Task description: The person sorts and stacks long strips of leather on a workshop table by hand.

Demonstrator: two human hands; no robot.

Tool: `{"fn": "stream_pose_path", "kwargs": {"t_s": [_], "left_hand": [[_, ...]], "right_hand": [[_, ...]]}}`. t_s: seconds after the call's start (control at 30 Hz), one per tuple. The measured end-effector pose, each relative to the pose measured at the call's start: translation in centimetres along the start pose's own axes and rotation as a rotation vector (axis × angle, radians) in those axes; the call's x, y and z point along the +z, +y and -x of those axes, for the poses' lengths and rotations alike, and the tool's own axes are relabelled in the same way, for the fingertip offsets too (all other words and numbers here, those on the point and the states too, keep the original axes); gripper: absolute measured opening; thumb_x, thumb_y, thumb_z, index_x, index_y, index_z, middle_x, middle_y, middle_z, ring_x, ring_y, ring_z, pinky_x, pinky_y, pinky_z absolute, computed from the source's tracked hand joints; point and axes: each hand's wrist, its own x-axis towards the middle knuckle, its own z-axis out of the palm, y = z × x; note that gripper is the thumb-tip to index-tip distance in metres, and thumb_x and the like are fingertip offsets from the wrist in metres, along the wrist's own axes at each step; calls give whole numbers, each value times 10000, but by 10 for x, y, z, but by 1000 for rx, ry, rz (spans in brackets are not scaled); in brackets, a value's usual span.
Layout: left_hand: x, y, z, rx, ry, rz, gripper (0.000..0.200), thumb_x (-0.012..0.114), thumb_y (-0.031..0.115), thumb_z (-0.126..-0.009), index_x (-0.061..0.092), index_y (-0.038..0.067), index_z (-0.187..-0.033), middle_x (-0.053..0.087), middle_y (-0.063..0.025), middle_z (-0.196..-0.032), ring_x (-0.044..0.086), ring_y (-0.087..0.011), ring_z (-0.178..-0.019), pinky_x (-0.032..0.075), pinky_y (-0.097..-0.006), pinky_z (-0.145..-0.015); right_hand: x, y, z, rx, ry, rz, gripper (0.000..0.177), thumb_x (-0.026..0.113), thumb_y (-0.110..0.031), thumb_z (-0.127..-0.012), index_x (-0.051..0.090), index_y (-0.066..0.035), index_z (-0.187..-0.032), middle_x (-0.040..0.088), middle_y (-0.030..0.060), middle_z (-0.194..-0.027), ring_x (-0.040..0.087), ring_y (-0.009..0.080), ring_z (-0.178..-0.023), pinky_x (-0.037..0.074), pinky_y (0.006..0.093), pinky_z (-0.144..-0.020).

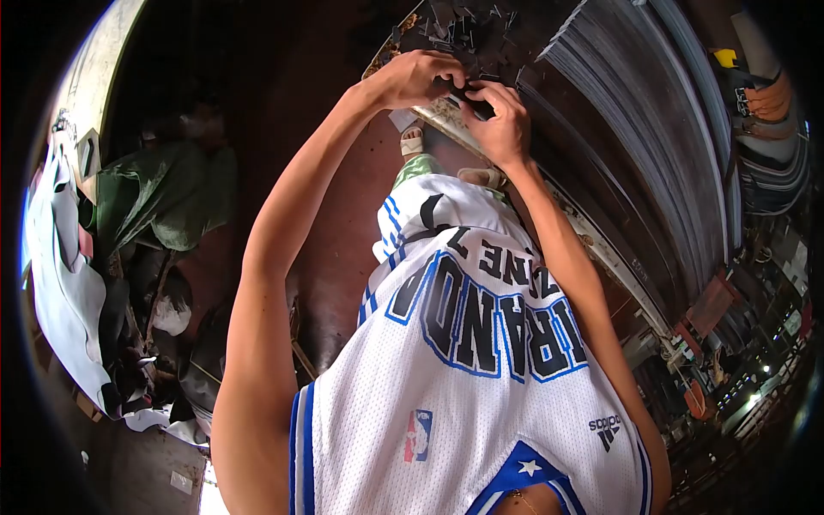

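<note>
Both hands meet at the rim of the surface [432, 110]. The left hand [416, 77] is curled, its fingertips pinching a small dark piece [470, 89]. The right hand [502, 120] closes on the same piece from the other side. The piece sits between the 2 hands, touching both, just over the rim and near the pile [455, 26] of similar dark scraps behind it. It is too small and shadowed to identify, perhaps leather or rubber. To work it well, I would keep both grips close together and the wrists steady over the rim. A stack of dark sheets [618, 112] lies to the right.
</note>
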Motion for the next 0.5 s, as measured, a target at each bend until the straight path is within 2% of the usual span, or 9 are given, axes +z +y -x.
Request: {"fn": "stream_pose_path", "kwargs": {"t_s": [0.1, 0.13, 0.37, 0.43, 0.5], "left_hand": [[-8, -10, -1, -4, 6, 137, 247, 617, -91, -783, 670, 15, -1000, 692, -109, -1145, 687, -256, -989, 572, -364, -830], [-9, -15, -1, 24, 25, 133, 269, 601, -127, -771, 678, -2, -997, 701, -115, -1112, 699, -227, -917, 581, -338, -784], [-14, -17, 0, -162, -14, 184, 245, 640, -78, -800, 710, 25, -1012, 724, -70, -966, 680, -175, -830, 546, -293, -744], [-12, -20, 0, -207, -16, 210, 199, 676, 107, -800, 726, 94, -992, 725, -92, -908, 693, -234, -865, 539, -371, -783], [-7, -25, 1, -191, 16, 211, 189, 691, 157, -801, 736, 109, -978, 729, -78, -919, 694, -235, -865, 538, -370, -792]], "right_hand": [[0, -1, -2, 4, -2, -37, 161, 762, -67, -724, 688, -64, -867, 709, 73, -1010, 659, 292, -919, 526, 369, -807], [0, -1, -3, 0, -1, -38, 161, 762, -67, -724, 688, -64, -867, 709, 73, -1010, 659, 292, -919, 526, 369, -807], [-3, -2, -7, 81, -78, -115, 156, 780, -87, -742, 714, -43, -875, 717, 102, -1031, 671, 289, -947, 517, 362, -841], [-3, -2, -8, 88, -92, -128, 152, 784, -93, -747, 717, -42, -874, 718, 103, -1032, 673, 284, -947, 517, 360, -844], [-4, -3, -9, 113, -98, -153, 155, 792, -103, -754, 722, -42, -879, 721, 100, -1030, 678, 279, -942, 515, 359, -853]]}}
